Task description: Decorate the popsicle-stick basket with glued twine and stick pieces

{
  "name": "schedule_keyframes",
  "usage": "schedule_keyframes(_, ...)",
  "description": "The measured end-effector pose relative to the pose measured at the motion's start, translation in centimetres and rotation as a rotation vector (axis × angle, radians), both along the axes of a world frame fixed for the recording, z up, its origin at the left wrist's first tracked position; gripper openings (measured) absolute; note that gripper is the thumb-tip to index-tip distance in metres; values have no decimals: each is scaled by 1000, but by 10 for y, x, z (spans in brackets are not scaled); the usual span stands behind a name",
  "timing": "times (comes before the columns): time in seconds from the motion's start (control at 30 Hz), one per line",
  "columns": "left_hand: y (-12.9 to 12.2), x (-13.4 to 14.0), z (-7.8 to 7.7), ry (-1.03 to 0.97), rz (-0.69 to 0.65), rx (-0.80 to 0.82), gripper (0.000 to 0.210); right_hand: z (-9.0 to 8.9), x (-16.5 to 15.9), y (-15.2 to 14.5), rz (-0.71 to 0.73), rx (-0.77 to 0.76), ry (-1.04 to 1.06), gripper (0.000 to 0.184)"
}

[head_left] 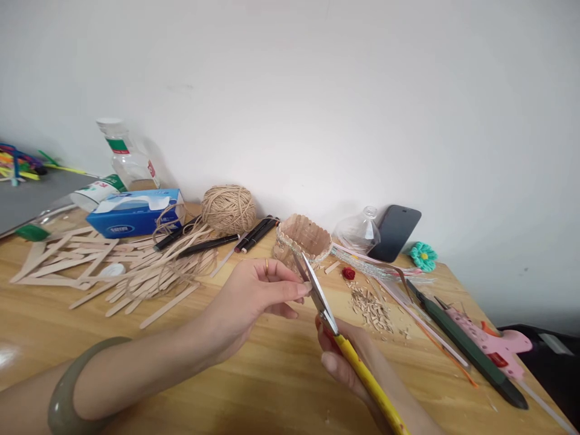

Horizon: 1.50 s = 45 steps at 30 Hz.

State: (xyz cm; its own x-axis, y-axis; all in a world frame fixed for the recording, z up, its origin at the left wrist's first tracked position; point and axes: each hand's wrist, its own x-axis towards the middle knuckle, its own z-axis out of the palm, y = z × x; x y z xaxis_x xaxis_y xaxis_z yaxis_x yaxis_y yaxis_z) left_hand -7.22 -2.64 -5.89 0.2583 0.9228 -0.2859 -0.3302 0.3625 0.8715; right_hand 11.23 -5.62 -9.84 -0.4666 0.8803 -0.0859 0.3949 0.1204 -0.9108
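Head view: my R hand holds the yellow-handled metal scissors, blades slightly apart, pointing to approx. 11 o'clock. My L hand, thumb and fingers narrow, is close to the blades; if it pinches sth., I cannot tell. From the scissors, a small scallop-edged brown basket stands approx. at 12, pale chopped bits at 3.

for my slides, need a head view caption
Right hand holds scissors close to left hand at a table with twine and sticks.

Head-worn view, looking forward and down, tabletop close, wall ahead
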Motion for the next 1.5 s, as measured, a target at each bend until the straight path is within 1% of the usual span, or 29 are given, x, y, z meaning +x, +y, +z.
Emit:
schedule_keyframes(0.1, 1, 0, 0, 18, 4, -3, 18, -1, 1, -1, -8, -1, -5, 57)
schedule_keyframes(0.27, 3, -1, -1, 38, 5, 2, 17, 3, 0, -3, -35, 27, -18, 56)
schedule_keyframes(0.47, 4, -4, 0, 66, -36, 19, 17, 5, -1, -2, -55, -12, -38, 57)
schedule_keyframes(0.53, 5, -4, 1, 72, -45, 29, 16, 4, 0, -2, -58, -37, -20, 57)
schedule_keyframes(0.67, 5, -4, 0, 87, -10, 57, 11, -4, 4, -1, -73, -104, 58, 55)
schedule_keyframes(0.77, 5, -3, -1, 103, -5, 66, 8, -10, 6, 0, -87, -100, 95, 56)
schedule_keyframes(0.83, 5, -3, -2, 112, -9, 76, 8, -10, 6, 0, -107, -90, 109, 56)
schedule_keyframes(0.93, 6, -1, -3, 142, -7, 96, 9, -4, 3, 1, -159, -103, 121, 48)
schedule_keyframes(1.03, 6, 0, -3, 198, -32, 114, 7, 1, -3, 2, -247, -178, 149, 29)
schedule_keyframes(1.1, 5, 2, -4, 273, -69, 138, 6, 2, -7, 2, -340, -205, 228, 17)
schedule_keyframes(1.13, 3, 3, -5, 317, -89, 149, 6, 3, -9, 2, -383, -204, 278, 16)
schedule_keyframes(1.2, 1, 6, -8, 387, -134, 143, 7, 3, -11, 1, -423, -188, 345, 18)
schedule_keyframes(1.37, -4, 12, -15, 426, -250, 96, 5, 4, -11, 0, -362, -160, 322, 14)
schedule_keyframes(1.5, -4, 14, -17, 446, -265, 93, 5, 7, -11, -1, -333, -180, 283, 13)
